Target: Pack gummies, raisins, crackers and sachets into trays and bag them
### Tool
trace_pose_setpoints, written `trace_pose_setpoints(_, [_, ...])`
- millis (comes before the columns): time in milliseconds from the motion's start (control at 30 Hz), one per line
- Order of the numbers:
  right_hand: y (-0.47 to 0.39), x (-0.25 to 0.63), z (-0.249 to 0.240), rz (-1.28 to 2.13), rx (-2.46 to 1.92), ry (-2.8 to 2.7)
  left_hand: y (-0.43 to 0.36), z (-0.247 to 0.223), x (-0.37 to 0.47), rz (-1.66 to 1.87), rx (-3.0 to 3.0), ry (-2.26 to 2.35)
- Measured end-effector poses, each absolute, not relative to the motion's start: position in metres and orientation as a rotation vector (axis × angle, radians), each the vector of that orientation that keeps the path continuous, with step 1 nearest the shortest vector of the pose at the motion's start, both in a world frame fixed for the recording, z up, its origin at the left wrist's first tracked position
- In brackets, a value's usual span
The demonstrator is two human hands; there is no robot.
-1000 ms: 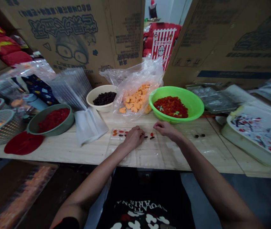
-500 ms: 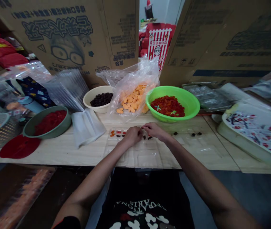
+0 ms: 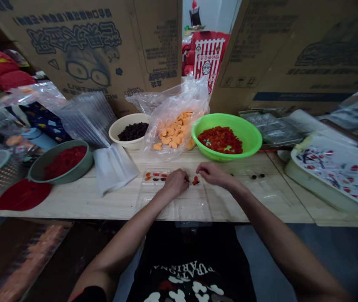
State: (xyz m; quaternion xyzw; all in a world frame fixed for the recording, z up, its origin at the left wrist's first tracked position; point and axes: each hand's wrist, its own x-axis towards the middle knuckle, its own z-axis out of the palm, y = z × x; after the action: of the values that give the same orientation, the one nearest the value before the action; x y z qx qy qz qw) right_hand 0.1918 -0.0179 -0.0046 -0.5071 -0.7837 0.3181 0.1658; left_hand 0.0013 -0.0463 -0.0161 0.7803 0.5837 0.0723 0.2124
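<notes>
My left hand [image 3: 178,181] is over the clear plastic trays [image 3: 194,205], its fingers bent together around something too small to make out. Just right of it, a red piece and dark pieces [image 3: 195,180] lie in a tray. My right hand [image 3: 212,173] hovers beside those pieces, thumb and index finger curled near each other; whether anything is between them is not visible. Orange, red and dark pieces [image 3: 155,176] lie in rows in the tray left of my left hand. Dark pieces [image 3: 258,176] sit in another clear tray to the right.
Behind the trays stand a cream bowl [image 3: 113,133] of dark pieces, a plastic bag [image 3: 153,147] of orange pieces and a green bowl [image 3: 254,142] of red pieces. A grey-green bowl [image 3: 87,161] is left; a white tub [image 3: 311,182] of small packets is right. Cardboard boxes [image 3: 153,50] rise behind.
My right hand has moved slightly right, away from my left hand, uncovering a red piece and dark pieces in the tray between them. My left hand stays in nearly the same place.
</notes>
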Motion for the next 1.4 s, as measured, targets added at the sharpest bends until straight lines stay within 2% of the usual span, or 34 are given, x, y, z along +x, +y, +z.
trace_pose_setpoints(133, [-0.048,0.184,-0.001,0.593,-1.477,-2.615,-0.042,-0.015,-0.006,0.179,2.176,1.536])
trace_pose_setpoints(267, [-0.058,0.173,-0.001,0.425,-1.641,-2.726,-0.040,-0.013,-0.015,0.236,2.153,1.534])
trace_pose_setpoints(400, [-0.043,0.162,-0.005,0.510,-1.582,-2.611,-0.044,-0.008,-0.020,0.433,2.091,1.677])
trace_pose_setpoints(500, [-0.027,0.163,-0.003,0.564,-1.520,-2.573,-0.055,-0.008,-0.016,0.440,2.189,1.744])
trace_pose_setpoints(667, [-0.012,0.224,0.009,0.740,-1.626,-2.191,-0.084,-0.029,-0.011,0.269,2.571,1.286])
trace_pose_setpoints(800, [-0.023,0.277,0.013,0.956,-1.675,-1.933,-0.084,-0.048,-0.029,0.116,2.622,1.092])
trace_pose_setpoints(1000, [-0.038,0.268,-0.004,0.715,-1.643,-2.182,-0.072,-0.028,-0.013,0.212,2.703,1.082])
trace_pose_setpoints(1167, [-0.031,0.246,-0.010,0.501,-1.620,-2.440,-0.114,-0.018,0.055,0.216,2.810,0.717])
trace_pose_setpoints(1400, [-0.011,0.243,-0.003,0.596,-1.508,-2.538,-0.123,-0.018,0.049,0.156,2.739,0.641])
